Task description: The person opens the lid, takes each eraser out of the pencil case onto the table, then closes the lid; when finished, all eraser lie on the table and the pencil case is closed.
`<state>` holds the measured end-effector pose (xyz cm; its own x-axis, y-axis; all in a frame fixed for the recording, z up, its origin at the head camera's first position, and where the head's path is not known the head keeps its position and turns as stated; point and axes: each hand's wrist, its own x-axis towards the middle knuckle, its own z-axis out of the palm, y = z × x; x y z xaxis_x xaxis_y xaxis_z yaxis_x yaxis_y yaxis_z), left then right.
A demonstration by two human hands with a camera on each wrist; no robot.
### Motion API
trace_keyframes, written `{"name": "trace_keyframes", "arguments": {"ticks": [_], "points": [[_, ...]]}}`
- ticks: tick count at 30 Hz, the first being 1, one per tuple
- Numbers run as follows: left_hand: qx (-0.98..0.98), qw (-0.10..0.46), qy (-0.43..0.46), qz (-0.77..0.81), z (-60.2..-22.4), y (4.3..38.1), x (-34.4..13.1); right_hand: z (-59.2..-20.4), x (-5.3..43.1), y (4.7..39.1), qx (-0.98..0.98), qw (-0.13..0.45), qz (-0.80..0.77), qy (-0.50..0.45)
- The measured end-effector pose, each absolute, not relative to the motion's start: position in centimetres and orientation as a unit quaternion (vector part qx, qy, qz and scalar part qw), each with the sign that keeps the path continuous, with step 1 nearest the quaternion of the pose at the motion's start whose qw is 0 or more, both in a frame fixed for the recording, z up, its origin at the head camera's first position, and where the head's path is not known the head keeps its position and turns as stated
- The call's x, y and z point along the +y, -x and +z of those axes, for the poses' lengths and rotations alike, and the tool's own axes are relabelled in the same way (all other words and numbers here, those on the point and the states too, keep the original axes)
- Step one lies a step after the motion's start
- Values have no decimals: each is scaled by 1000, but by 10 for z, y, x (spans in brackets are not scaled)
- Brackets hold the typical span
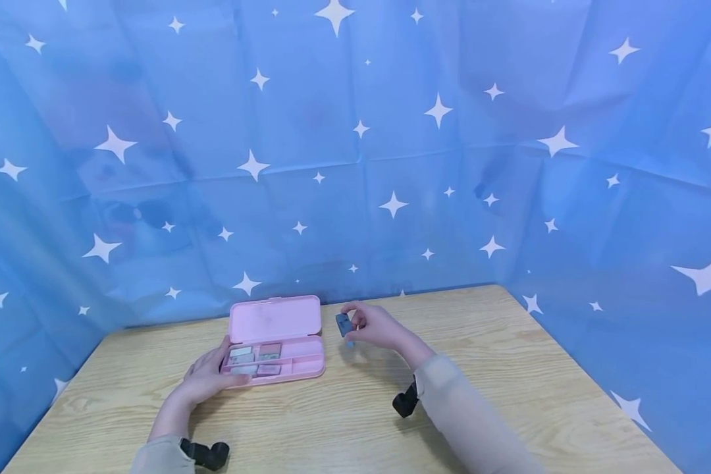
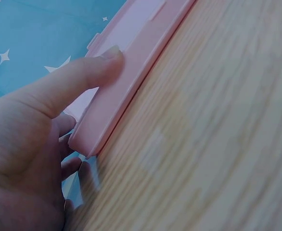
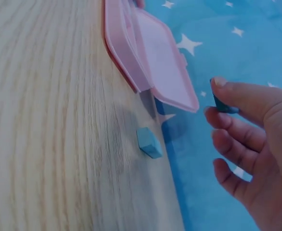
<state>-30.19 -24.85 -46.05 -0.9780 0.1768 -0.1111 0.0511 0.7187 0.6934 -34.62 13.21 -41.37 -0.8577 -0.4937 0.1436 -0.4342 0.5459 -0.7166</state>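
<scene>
A pink pencil case (image 1: 309,366) lies with its lid (image 1: 275,320) raised at the back left of the table. My left hand (image 1: 204,377) grips its left end, thumb (image 2: 90,72) on the front wall and the other fingers round the side. Inside, several small erasers (image 1: 269,351), white, grey, reddish and pinkish, sit in the left compartments. To the right of the case, my right hand (image 1: 379,326) pinches a dark blue-grey eraser (image 1: 343,324) between thumb and fingers, above the table. Below it a light blue slanted eraser (image 3: 148,142) rests on the wood.
The wooden table (image 1: 308,428) ends at a blue curtain (image 1: 332,224) with white stars, close behind the case. Another curtain side runs along the right edge. Black wrist cameras (image 1: 405,400) are strapped to both forearms.
</scene>
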Motion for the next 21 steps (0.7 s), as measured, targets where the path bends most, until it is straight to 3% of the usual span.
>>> {"name": "trace_keyframes", "arguments": {"ticks": [11, 21], "points": [[925, 83, -63, 366, -460, 300, -248, -425, 149, 352, 875, 3, -427, 228], [925, 81, -63, 365, -458, 300, -247, -431, 164, 356, 887, 6, -400, 232]]}}
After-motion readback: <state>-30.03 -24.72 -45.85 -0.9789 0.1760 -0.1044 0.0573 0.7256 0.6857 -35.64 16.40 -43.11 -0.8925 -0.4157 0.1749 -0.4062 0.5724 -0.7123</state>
